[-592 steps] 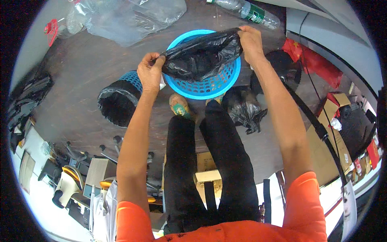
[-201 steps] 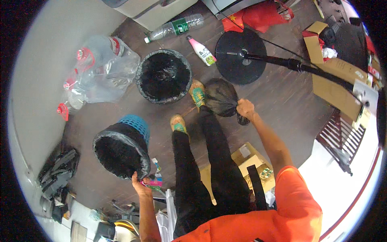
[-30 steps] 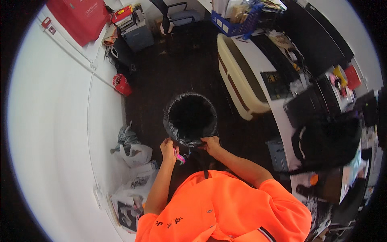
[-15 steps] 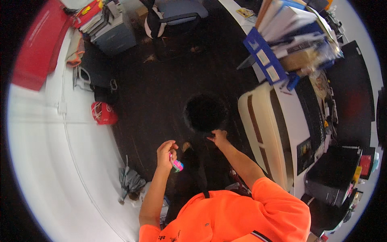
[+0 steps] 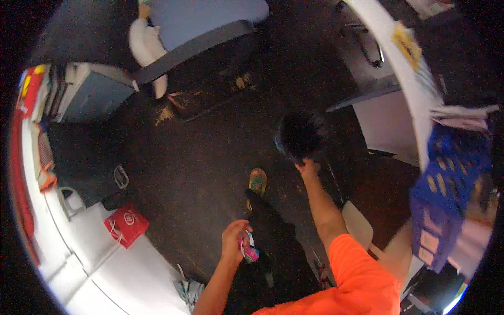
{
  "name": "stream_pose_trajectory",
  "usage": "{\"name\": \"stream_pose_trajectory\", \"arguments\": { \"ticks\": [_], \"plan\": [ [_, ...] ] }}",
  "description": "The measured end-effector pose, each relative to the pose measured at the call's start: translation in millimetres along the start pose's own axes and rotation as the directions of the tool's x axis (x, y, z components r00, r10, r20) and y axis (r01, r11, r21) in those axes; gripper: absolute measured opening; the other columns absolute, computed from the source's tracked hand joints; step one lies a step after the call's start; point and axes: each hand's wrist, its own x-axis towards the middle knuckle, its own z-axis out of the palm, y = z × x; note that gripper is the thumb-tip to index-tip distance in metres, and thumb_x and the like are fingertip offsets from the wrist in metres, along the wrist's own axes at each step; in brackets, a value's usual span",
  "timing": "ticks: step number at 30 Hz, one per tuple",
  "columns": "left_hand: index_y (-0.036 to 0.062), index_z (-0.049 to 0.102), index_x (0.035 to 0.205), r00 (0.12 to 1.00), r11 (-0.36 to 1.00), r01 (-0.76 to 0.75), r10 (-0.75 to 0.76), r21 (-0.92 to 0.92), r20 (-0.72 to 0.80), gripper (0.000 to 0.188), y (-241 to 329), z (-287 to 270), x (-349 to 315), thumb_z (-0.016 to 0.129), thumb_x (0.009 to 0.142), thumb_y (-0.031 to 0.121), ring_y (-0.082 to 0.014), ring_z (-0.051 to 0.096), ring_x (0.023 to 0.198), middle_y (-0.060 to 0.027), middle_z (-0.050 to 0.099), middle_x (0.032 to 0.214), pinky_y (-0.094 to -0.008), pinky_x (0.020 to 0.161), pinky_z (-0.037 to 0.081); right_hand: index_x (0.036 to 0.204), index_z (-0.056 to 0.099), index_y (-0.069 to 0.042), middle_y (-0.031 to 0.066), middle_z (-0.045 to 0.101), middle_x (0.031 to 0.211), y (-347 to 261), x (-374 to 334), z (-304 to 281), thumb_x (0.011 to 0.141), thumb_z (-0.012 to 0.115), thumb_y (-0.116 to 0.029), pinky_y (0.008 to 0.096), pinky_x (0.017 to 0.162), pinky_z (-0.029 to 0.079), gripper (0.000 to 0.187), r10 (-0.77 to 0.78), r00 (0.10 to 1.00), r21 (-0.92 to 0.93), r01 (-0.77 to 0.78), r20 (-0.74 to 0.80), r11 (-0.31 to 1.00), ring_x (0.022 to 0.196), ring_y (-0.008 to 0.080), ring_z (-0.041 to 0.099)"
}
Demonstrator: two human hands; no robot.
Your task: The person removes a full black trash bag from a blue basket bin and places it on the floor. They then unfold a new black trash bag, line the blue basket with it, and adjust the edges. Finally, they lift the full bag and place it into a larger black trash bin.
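Observation:
My right hand (image 5: 308, 168) reaches forward over the floor, closed on the near edge of a round, black, fuzzy-looking thing (image 5: 302, 136). A bluish rim shows on its left side; what it is I cannot make out. My left hand (image 5: 236, 237) is bent in front of my body with its fingers curled round a small pink, white and green packet (image 5: 249, 250). Part of the packet sticks out on the right of the hand. Between the two arms one of my shoes (image 5: 258, 181), yellowish and green, shows on the floor.
Ahead stands a blue-grey office chair (image 5: 205, 23) with a white cushion (image 5: 147, 44) beside it. A grey cabinet (image 5: 94, 97) and a red bag (image 5: 126, 225) are on the left. To the right run a white desk edge (image 5: 407, 89) and a blue file holder (image 5: 438, 184).
I have stepped forward, and the chair and cabinet appear nearer. The cream suitcase and desk have shifted back along my right side. Both hands still hold their things.

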Motion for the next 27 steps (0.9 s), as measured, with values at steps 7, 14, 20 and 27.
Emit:
{"name": "stream_pose_trajectory", "arguments": {
  "ticks": [7,14,20,27],
  "plan": [
    [0.0015,0.058,0.101,0.996,0.995,0.077,-0.074,0.065,-0.048,0.020,39,6,25,0.054,0.091,0.019,-0.0142,0.047,0.044,-0.0095,0.062,0.081,-0.0260,0.038,0.036,0.123,0.040,-0.001,0.0224,0.053,0.112,11,27,36,0.084,0.063,-0.014,0.0565,0.081,0.053,0.047,0.034,0.937,-0.083,-0.005,0.347,0.997,0.091,0.0384,0.061],
    [0.0031,0.060,0.099,0.993,0.989,0.116,-0.118,0.090,0.016,0.019,127,21,51,0.054,0.091,0.019,-0.0142,0.046,0.045,-0.0088,0.062,0.077,-0.0274,0.038,0.035,0.106,0.055,-0.003,0.0179,0.062,0.099,0,-108,72,0.086,0.064,-0.028,0.0494,0.078,0.054,0.033,0.209,0.923,-0.213,-0.145,0.323,0.966,0.086,0.0341,0.064],
    [0.0033,0.059,0.093,0.997,0.981,0.007,-0.021,0.196,0.070,0.020,144,91,36,0.056,0.088,0.022,-0.0144,0.044,0.043,-0.0089,0.059,0.073,-0.0274,0.038,0.034,0.125,0.049,-0.002,0.0162,0.059,0.114,-83,-329,40,0.093,0.052,-0.034,0.0405,0.082,0.052,0.045,0.390,0.571,-0.468,-0.012,0.722,0.884,0.100,0.0291,0.062],
    [0.0066,0.058,0.089,0.853,0.918,-0.046,-0.168,0.393,0.494,0.016,186,197,-47,0.055,0.088,0.023,-0.0135,0.040,0.039,-0.0062,0.057,0.069,-0.0271,0.038,0.033,0.112,0.054,0.003,0.0096,0.064,0.089,-128,-535,21,0.087,0.063,-0.025,0.0269,0.067,0.051,0.039,-0.126,0.672,-0.075,0.261,0.730,0.962,0.070,0.0143,0.062]
  ]
}}
